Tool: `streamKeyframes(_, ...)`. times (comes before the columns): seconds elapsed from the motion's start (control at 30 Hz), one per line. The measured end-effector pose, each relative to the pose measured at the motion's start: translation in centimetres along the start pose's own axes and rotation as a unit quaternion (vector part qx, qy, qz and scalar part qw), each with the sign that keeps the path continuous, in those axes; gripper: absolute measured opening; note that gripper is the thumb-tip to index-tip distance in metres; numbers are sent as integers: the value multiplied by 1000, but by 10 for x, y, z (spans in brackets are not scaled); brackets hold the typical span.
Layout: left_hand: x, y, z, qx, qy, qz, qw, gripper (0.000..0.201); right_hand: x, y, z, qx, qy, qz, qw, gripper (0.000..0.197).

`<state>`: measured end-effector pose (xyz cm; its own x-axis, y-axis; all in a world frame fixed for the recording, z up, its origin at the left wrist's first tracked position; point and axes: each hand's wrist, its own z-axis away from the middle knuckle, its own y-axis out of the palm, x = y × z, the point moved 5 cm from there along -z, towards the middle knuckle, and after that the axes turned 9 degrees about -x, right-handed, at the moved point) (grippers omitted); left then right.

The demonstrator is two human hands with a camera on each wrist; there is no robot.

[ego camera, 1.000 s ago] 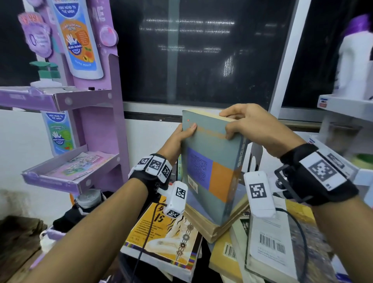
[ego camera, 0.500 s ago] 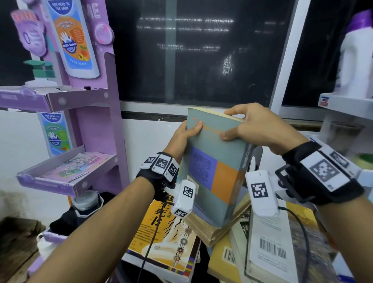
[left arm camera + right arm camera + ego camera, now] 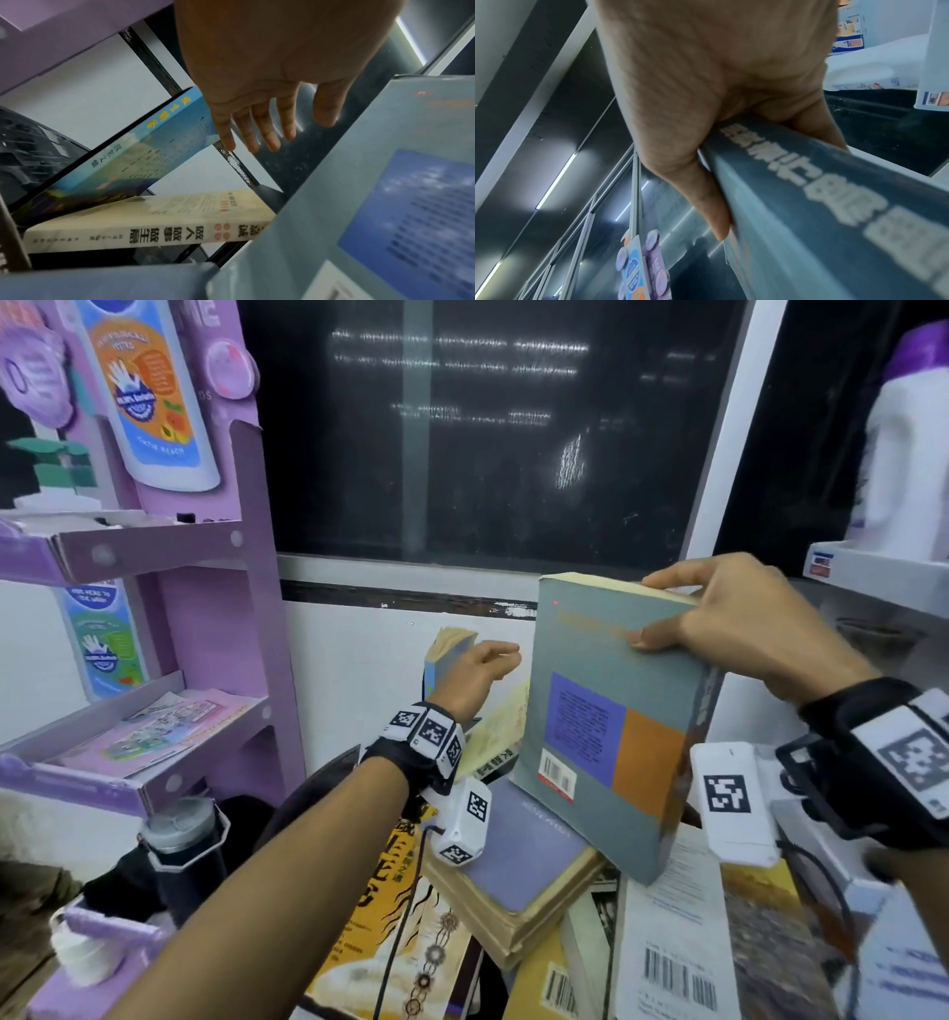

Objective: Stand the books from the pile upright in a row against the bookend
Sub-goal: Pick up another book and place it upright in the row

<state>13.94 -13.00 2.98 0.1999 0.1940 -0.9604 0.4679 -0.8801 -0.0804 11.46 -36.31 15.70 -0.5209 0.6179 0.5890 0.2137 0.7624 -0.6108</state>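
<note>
Purple cardboard display rack (image 3: 205, 588) occupies the left of the head view, with printed leaflets (image 3: 154, 731) lying on its lower shelf. Below it stands a dark bottle with a grey cap (image 3: 179, 845).

Left hand (image 3: 475, 672): raised with the fingers (image 3: 267, 130) straight and slightly spread, gripping nothing. It sits just beside the top of the blue book (image 3: 144, 154), which leans at a tilt behind it; whether the little finger touches that cover cannot be confirmed from the left wrist view. A cream book (image 3: 154, 225) lies tilted under the blue one, spine facing out.

Centre: the pile (image 3: 518, 891) consists of flat books, topped by a thick volume with a lilac cover and yellowed page edges. A yellow book with a figure drawing (image 3: 405, 932) lies at the front left of the pile.

Right hand (image 3: 729, 618): grips the grey book (image 3: 611, 737) at its top edge, thumb on the facing cover and fingers curled over the page edge. The grey book is held upright with a slight tilt, its lower corner above the pile, well right of the blue book. Its cover shows a purple and an orange panel and a barcode.

Far right: a white shelf (image 3: 883, 577) carries a white bottle with a purple cap (image 3: 909, 454). The bookend is probably hidden behind the grey book.
</note>
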Motion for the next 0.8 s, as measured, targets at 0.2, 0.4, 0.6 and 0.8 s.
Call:
streamKeyframes(0.2,31,25,-23,8,-12,-69,997,27,-31,-8,-12,-13,26,13,1000,49)
streamKeyframes(0.4,48,50,-30,88,-40,-150,984,27,-47,-16,-20,-25,37,13,999,51)
streamKeyframes(0.6,52,51,-33,100,-55,-190,975,21,-51,-17,-20,-29,45,4,999,51)
streamKeyframes(0.8,44,50,-32,116,-47,-255,959,39,-46,-15,-19,-26,40,5,999,53)
